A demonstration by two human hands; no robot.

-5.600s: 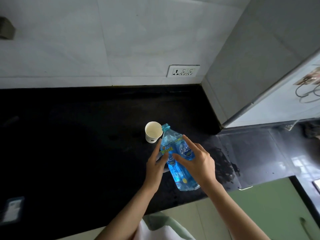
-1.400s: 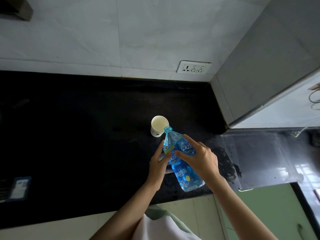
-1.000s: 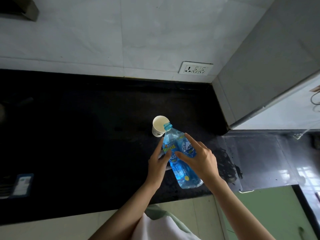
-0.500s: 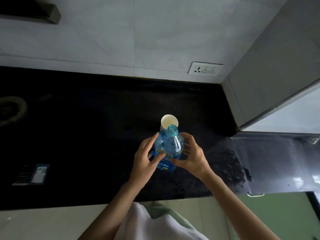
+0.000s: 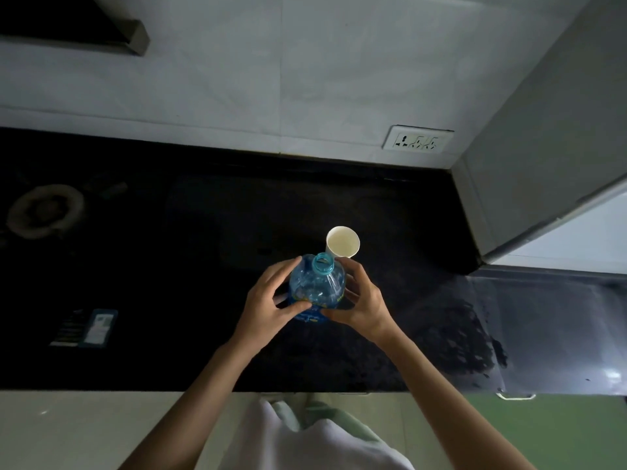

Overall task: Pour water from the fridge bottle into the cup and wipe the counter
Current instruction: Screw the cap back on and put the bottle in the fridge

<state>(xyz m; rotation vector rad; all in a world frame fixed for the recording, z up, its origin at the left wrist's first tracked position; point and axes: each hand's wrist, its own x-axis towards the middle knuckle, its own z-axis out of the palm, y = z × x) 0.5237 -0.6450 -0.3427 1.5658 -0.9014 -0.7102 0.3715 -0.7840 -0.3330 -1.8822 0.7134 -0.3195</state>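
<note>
A blue plastic water bottle (image 5: 317,286) with no cap stands nearly upright over the black counter (image 5: 203,239), its open mouth facing up. My left hand (image 5: 268,303) grips its left side and my right hand (image 5: 361,300) grips its right side, thumbs meeting at the front. A white paper cup (image 5: 342,241) stands just behind the bottle, right of its mouth. I cannot tell how much water the cup holds.
A grey fridge side (image 5: 543,130) rises at the right. A wall socket (image 5: 418,142) sits on the tiled wall behind. At far left lie a round ring-shaped object (image 5: 45,210) and a small dark packet (image 5: 84,329). A wet patch (image 5: 454,330) marks the counter at right.
The bottle has swung from tilted with its mouth at the cup back to nearly upright, held between both hands. My view has shifted left and lower over the counter.
</note>
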